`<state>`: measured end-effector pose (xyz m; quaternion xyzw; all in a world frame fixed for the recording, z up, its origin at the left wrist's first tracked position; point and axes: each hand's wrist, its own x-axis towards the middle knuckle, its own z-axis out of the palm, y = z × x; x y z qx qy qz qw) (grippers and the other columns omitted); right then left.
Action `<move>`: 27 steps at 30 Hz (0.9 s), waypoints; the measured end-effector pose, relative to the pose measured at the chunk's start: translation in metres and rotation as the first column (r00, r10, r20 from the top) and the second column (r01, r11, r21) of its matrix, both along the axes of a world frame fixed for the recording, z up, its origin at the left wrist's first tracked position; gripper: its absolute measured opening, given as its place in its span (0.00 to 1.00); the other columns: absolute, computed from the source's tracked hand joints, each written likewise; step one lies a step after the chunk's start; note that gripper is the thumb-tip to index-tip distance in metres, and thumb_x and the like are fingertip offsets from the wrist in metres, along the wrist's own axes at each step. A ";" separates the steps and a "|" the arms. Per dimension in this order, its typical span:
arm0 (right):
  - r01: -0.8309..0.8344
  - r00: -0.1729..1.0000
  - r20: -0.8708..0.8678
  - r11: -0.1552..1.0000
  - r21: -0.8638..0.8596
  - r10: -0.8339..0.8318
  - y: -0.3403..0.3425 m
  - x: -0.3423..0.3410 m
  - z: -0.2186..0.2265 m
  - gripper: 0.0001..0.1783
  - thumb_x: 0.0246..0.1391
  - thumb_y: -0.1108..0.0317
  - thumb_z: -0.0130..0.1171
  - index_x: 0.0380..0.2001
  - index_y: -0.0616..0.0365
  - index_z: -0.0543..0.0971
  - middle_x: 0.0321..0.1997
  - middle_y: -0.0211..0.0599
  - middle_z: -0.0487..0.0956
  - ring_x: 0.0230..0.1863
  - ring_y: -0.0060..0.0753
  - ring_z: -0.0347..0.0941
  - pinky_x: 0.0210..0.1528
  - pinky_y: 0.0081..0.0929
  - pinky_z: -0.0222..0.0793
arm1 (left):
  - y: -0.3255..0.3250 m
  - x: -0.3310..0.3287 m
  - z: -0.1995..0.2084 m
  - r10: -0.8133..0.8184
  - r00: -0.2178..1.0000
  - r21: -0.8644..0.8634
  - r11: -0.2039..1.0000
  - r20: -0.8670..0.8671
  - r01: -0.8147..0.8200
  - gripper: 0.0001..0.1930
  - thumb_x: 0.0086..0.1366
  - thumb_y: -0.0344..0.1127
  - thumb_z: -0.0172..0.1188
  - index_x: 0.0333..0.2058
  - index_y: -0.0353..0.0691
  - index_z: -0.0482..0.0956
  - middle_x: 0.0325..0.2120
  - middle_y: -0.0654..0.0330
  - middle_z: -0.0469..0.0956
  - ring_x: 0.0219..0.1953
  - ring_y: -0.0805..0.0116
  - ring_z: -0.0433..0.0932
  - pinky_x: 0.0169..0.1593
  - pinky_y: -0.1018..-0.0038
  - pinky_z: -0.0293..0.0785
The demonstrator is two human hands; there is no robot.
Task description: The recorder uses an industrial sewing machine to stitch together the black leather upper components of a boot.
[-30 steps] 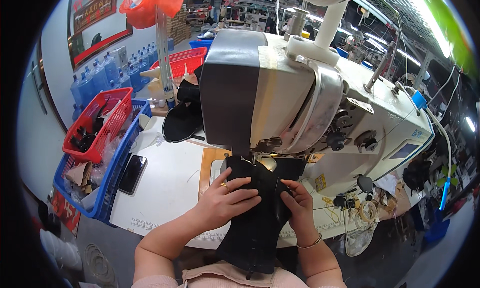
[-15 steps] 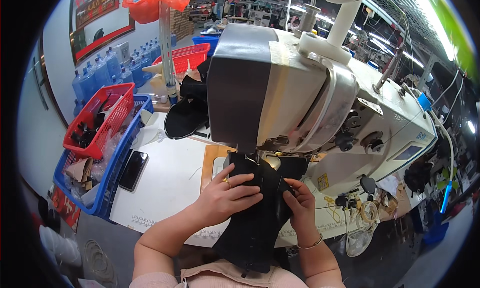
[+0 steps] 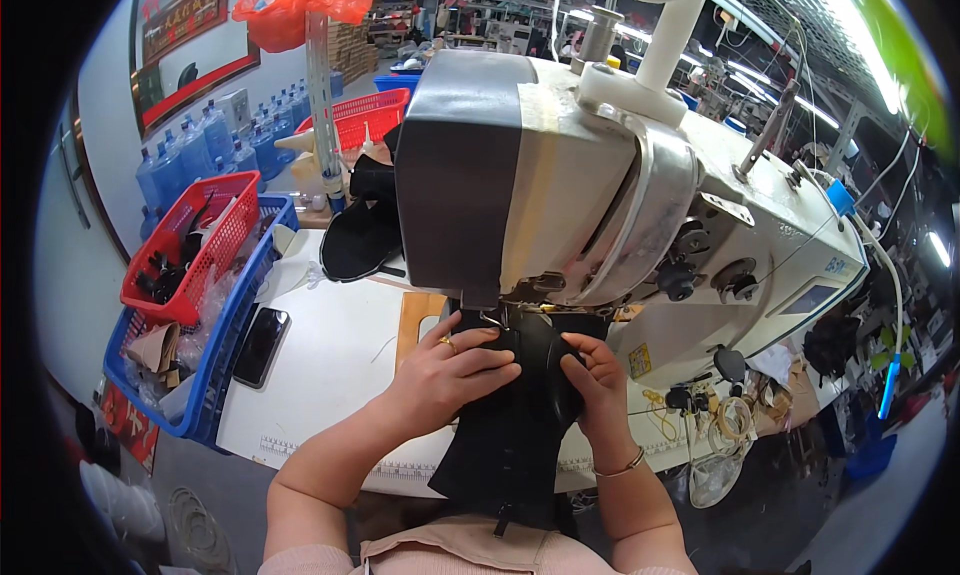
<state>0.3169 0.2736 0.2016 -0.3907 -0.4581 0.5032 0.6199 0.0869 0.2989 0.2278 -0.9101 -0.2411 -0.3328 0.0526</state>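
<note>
A black fabric piece (image 3: pixel 495 455) lies under the needle area of a large sewing machine (image 3: pixel 465 175) and drapes over the table's front edge. A small zipper pull (image 3: pixel 503 517) hangs at its lower end. My left hand (image 3: pixel 450 370), with a ring on it, rests on the piece's left side, fingers stretched out and fairly flat, close to the metal presser foot (image 3: pixel 493 320). On the right, my right hand (image 3: pixel 598 377) pinches the edge of a smooth, darker flap between thumb and fingers. The machine head partly hides the stitching point.
Left on the white table (image 3: pixel 330 345) lie a phone (image 3: pixel 262 347) and a blue crate (image 3: pixel 215 395) with a red basket (image 3: pixel 190 245) on it. Black cut pieces (image 3: pixel 360 240) sit behind. Tape rolls (image 3: pixel 733 417) and cords lie at the right.
The flap under my right hand now lies more spread and rounded, its smooth face showing. The zipper pull hangs more visibly at the lower end. The whole view has shifted slightly.
</note>
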 end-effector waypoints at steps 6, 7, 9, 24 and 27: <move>-0.020 1.000 -0.012 1.000 -0.012 0.020 0.004 0.002 -0.001 0.17 0.55 0.76 0.58 0.48 0.64 0.72 0.41 0.34 0.78 0.40 0.17 0.73 0.44 0.13 0.69 | 0.002 0.001 0.001 -0.008 1.000 0.018 1.000 0.014 0.008 0.21 0.50 0.28 0.59 0.45 0.52 0.80 0.43 0.69 0.76 0.53 0.66 0.71 0.61 0.54 0.62; -0.019 1.000 -0.013 1.000 -0.007 0.019 0.005 0.002 0.000 0.17 0.55 0.76 0.58 0.48 0.64 0.72 0.41 0.34 0.78 0.40 0.17 0.73 0.44 0.13 0.69 | 0.004 0.001 0.002 -0.013 1.000 0.013 1.000 0.019 0.013 0.21 0.50 0.27 0.59 0.45 0.52 0.80 0.43 0.69 0.76 0.53 0.66 0.71 0.61 0.54 0.62; -0.017 1.000 -0.014 1.000 -0.006 0.017 0.006 0.002 0.001 0.17 0.55 0.76 0.58 0.48 0.65 0.72 0.41 0.34 0.78 0.40 0.17 0.73 0.43 0.12 0.69 | 0.006 0.001 0.002 -0.020 0.999 0.005 1.000 0.025 0.019 0.21 0.50 0.27 0.59 0.45 0.52 0.80 0.43 0.68 0.76 0.53 0.65 0.72 0.61 0.55 0.62; 0.331 0.277 0.459 0.532 0.779 -0.844 -0.030 0.056 0.023 0.15 0.46 0.82 0.59 0.41 0.63 0.76 0.44 0.39 0.74 0.48 0.37 0.71 0.51 0.31 0.66 | 0.017 0.001 0.001 -0.063 0.989 -0.094 0.993 0.133 0.076 0.21 0.50 0.23 0.57 0.44 0.49 0.80 0.41 0.65 0.78 0.49 0.62 0.74 0.60 0.57 0.63; 0.404 -0.040 0.419 0.369 0.837 -0.907 -0.039 0.086 0.028 0.15 0.46 0.81 0.61 0.40 0.61 0.77 0.43 0.41 0.74 0.45 0.41 0.72 0.49 0.33 0.67 | 0.019 0.001 0.001 -0.060 0.989 -0.076 0.995 0.136 0.071 0.21 0.49 0.23 0.58 0.44 0.49 0.80 0.41 0.66 0.78 0.48 0.62 0.74 0.60 0.57 0.64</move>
